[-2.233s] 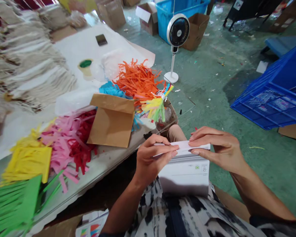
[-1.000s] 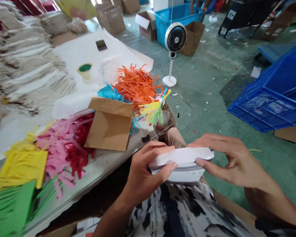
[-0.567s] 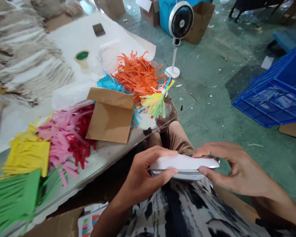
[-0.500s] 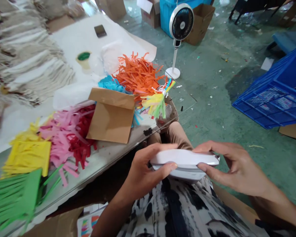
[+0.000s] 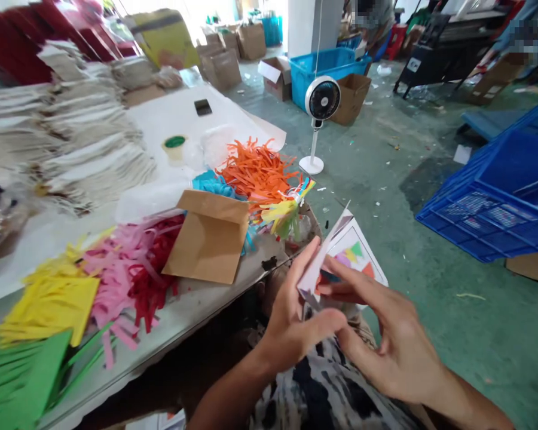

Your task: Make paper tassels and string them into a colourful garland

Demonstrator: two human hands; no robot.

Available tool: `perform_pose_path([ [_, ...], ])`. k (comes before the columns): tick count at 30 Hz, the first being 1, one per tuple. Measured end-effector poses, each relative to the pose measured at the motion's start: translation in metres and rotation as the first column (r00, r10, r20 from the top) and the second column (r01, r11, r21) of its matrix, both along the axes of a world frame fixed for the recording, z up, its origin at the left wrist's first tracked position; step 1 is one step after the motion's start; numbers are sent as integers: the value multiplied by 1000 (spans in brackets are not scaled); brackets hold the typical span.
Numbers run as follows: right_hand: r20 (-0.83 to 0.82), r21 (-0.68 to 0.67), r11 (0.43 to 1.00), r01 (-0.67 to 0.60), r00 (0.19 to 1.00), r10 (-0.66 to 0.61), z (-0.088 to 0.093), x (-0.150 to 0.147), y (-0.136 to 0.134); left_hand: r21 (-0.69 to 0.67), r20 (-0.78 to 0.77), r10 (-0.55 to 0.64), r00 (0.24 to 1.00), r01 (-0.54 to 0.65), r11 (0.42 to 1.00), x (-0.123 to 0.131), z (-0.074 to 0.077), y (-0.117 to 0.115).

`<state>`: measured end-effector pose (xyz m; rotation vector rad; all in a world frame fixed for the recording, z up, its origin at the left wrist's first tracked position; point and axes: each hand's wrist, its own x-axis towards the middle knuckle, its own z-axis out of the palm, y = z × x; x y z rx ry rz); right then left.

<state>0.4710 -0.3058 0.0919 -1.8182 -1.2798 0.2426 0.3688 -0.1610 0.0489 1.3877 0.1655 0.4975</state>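
Observation:
Over my lap, my left hand (image 5: pixel 296 316) grips a stack of white printed cards (image 5: pixel 347 254) along its left side, thumb in front. The cards stand tilted and fanned apart; one face carries coloured shapes. The fingers of my right hand (image 5: pixel 385 334) reach between the cards and hold them from the right, partly hiding the print. To the left, on the table, a brown paper envelope (image 5: pixel 210 245) lies with its flap unfolded. Beside it sit pink strips (image 5: pixel 112 257), dark red strips (image 5: pixel 150 280) and orange strips (image 5: pixel 260 173). A multicoloured tassel (image 5: pixel 282 215) rests near the table corner.
Yellow strips (image 5: pixel 49 304) and green fringed paper (image 5: pixel 18 376) cover the near left table. White bundles (image 5: pixel 94 137) are piled behind. A tape roll (image 5: pixel 174 146) stands farther back. On the floor are a fan (image 5: pixel 318 119) and a blue crate (image 5: pixel 488 209).
The cards, earlier held level and edge-on between both hands, are now tilted up and spread, showing a printed face. My right hand has moved in between them. My view has lifted toward the room.

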Motion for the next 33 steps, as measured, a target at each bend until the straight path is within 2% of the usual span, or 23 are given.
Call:
perform_pose_path([
  [2,-16,5,998,-68,998,68,-3,4,-1,90,-26,142,990,-139,986,-7,0,17],
  [3,5,22,998,-50,999,50,-4,8,-2,147,-37,196,980,-188,971,-12,-1,27],
  [5,104,89,991,95,989,-104,-6,20,-2,185,-65,232,971,-217,958,-21,-4,46],
  [7,150,137,966,220,959,-240,-9,34,4,110,-122,205,971,-192,975,-27,-10,59],
  [9,-1,102,978,184,983,-185,-14,47,14,-1,-179,156,971,-159,987,-27,-17,65],
  [10,-136,79,988,134,983,-122,-17,53,19,-44,-207,125,970,-137,990,-24,-21,67],
  [12,-382,67,996,62,923,-32,-26,60,30,-99,-237,85,968,-111,989,-19,-28,67],
  [14,-504,67,995,67,864,-24,-35,63,36,-118,-214,96,972,-124,985,-15,-34,68],
  [16,-549,62,994,85,835,-37,-44,64,38,-94,-174,139,975,-157,983,-15,-38,70],
  [19,-580,14,997,72,813,-51,-56,66,33,-16,-199,221,955,-228,973,-18,-44,74],
  [22,-558,-2,999,51,828,-43,-68,69,29,29,-259,278,925,-280,960,-19,-49,74],
  [27,-460,81,997,11,888,27,-82,77,28,16,-276,299,913,-306,952,-14,-53,68],
  [30,-434,159,987,-24,896,92,-90,78,29,18,-248,322,914,-328,945,-13,-54,66],
  [33,-435,196,981,-4,896,90,-95,75,28,38,-217,353,910,-354,934,-17,-55,63],
])
